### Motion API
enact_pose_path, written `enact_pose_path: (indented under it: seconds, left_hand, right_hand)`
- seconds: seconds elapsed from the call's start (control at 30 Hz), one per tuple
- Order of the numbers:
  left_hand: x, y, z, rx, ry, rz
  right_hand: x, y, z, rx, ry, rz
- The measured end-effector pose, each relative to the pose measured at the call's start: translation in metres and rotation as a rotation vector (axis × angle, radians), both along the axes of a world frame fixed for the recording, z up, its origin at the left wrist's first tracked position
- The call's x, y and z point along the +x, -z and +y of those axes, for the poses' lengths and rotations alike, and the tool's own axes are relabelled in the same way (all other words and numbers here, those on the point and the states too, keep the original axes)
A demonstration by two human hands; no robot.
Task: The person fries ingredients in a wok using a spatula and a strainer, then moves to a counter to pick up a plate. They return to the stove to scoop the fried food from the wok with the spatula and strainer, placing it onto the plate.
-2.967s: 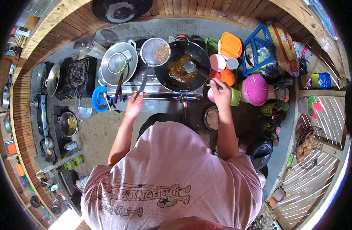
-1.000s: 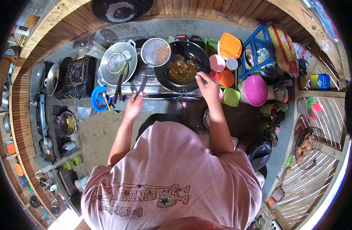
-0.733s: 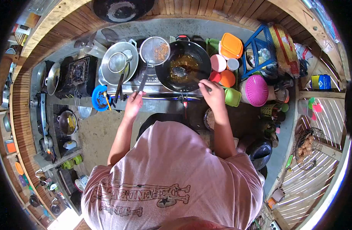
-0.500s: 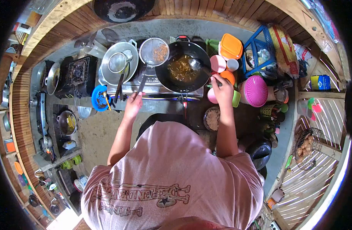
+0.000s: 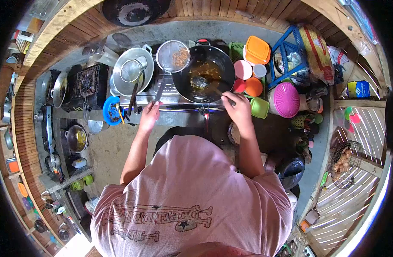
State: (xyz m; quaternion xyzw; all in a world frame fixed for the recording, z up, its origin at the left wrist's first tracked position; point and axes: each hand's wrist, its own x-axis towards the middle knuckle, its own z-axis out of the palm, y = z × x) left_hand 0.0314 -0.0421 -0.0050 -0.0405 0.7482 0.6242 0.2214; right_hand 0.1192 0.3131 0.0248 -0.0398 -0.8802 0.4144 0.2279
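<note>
My left hand (image 5: 149, 115) is closed around the long handle of a mesh strainer (image 5: 164, 52), held level beside the wok's left rim. Brown fried bits (image 5: 180, 57) lie in the strainer's right side. In the black wok (image 5: 225, 64), small pieces sit in brown oil (image 5: 210, 68). My right hand (image 5: 238, 108) grips the handle of a metal ladle (image 5: 199, 82), whose bowl dips into the oil near the wok's middle. The wok stands on a gas stove (image 5: 175, 103).
Left of the stove are a large aluminium pot (image 5: 117, 81) with another strainer (image 5: 131, 70) in it and a blue bowl (image 5: 106, 110). On the right stand an orange-lidded container (image 5: 259, 49), a pink-lidded tub (image 5: 286, 100), a green lid (image 5: 259, 108) and a blue rack (image 5: 277, 55).
My right hand has moved left and slightly down, sweeping the ladle's bowl from the wok's right side toward its middle. My left hand and the strainer have hardly moved.
</note>
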Motion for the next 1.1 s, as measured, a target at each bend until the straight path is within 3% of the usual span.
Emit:
enact_pose_path:
  seconds: [0.1,0.33,0.53,0.73,1.03,1.1]
  left_hand:
    - [-0.001,0.009,-0.005,0.014,-0.005,0.014]
    - [0.005,0.005,-0.003,0.007,-0.028,0.014]
    - [0.006,0.003,-0.004,0.018,-0.037,-0.004]
    - [0.003,0.000,-0.003,-0.018,-0.029,0.010]
    - [0.001,0.005,-0.004,-0.017,-0.031,0.004]
    - [0.002,0.004,-0.004,-0.004,-0.031,0.001]
  right_hand:
    - [0.005,-0.005,0.019,-0.003,0.098,-0.088]
    - [-0.019,0.008,0.036,0.082,0.215,-0.012]
    - [-0.036,0.013,-0.004,0.166,0.030,0.103]
    - [-0.015,0.003,-0.017,0.116,-0.110,0.009]
    - [-0.005,-0.007,0.032,0.113,0.146,-0.077]
    - [-0.013,0.001,0.037,0.101,0.178,0.017]
